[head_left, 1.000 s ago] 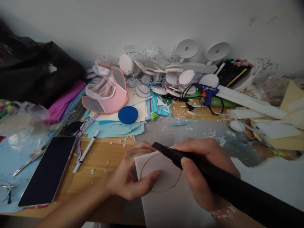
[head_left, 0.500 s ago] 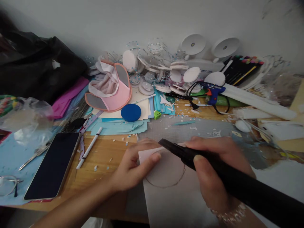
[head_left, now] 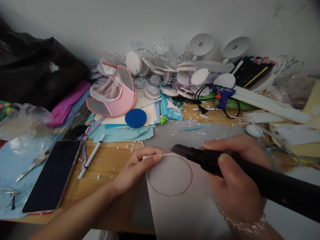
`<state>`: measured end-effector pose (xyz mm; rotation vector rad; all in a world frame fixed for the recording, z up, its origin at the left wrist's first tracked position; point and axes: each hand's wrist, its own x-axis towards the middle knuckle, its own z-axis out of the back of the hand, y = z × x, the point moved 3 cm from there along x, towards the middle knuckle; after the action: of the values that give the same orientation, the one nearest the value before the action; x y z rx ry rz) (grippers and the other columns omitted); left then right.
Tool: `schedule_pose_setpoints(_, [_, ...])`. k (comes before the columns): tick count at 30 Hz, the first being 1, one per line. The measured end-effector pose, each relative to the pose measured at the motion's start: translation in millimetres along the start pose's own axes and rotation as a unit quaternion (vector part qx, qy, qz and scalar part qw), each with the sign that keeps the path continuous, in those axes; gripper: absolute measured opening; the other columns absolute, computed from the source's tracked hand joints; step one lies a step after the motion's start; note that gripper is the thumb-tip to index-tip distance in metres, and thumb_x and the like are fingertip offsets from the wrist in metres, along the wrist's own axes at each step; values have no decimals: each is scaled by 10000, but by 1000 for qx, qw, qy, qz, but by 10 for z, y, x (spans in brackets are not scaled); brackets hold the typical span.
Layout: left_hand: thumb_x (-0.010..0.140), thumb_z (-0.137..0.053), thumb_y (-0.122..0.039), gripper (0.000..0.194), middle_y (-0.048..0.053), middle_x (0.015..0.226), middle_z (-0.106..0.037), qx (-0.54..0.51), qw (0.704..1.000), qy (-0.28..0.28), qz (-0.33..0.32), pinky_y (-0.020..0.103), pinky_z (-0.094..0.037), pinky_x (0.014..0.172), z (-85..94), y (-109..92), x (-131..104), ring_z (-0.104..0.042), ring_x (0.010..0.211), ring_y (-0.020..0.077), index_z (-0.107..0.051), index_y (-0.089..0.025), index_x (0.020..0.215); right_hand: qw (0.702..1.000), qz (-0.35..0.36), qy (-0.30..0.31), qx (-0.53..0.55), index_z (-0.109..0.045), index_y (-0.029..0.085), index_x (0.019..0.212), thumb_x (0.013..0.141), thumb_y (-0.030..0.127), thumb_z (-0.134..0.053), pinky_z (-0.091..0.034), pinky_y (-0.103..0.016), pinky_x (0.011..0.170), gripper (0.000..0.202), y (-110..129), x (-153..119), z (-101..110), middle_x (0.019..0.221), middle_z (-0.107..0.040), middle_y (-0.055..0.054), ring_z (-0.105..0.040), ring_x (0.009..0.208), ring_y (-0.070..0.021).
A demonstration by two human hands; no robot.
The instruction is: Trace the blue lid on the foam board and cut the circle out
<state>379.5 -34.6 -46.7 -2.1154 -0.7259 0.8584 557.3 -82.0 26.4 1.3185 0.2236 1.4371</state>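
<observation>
My left hand [head_left: 136, 168] pinches the far left corner of a white sheet [head_left: 180, 206] lying on the table in front of me. A circle outline [head_left: 170, 175] is marked on the sheet. My right hand [head_left: 233, 180] grips a long black tool [head_left: 225, 165] whose tip points left, right at the far edge of the circle. A bead bracelet sits on my right wrist.
A black phone [head_left: 51, 175] lies at the left, with a white pen [head_left: 91, 156], scissors [head_left: 32, 165] and glasses [head_left: 6, 196] nearby. Behind are a pink visor [head_left: 112, 93], a blue disc [head_left: 135, 118], blue paper sheets, a blue glue gun [head_left: 221, 95], white foam discs and scraps.
My left hand slid off the circle to the sheet's far corner and pinched it. The circle now shows whole. The black tool shifted slightly right and further away.
</observation>
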Motion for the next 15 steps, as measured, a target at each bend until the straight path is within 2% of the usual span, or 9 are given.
schedule_pose_setpoints(6, [781,-713,-375,315,56,903,-715,-77,993,45,75,227,-501,742,-113,108,-21,-646,783,143,-709,-195,1039,996,-51,-7,76,-638,239,848,888,336,-545,-426,-268,432,140,-58,-12,-113,690,-604,-26,-552,568,-147])
schedule_pose_setpoints(10, [795,-707,-340,276,80,894,-725,-119,989,41,80,236,-521,765,-97,154,6,-667,802,150,-724,-169,1011,993,-82,-8,90,-640,233,843,888,349,-548,-439,-262,452,155,-91,1,-126,722,-599,-27,-557,605,-150])
schedule_pose_setpoints(15, [762,-742,-323,288,98,895,-731,-144,984,46,95,228,-535,762,-74,170,34,-679,804,156,-733,-147,989,992,-89,-7,91,-649,237,823,881,311,-550,-430,-269,471,137,-135,28,-115,707,-575,-20,-539,621,-154])
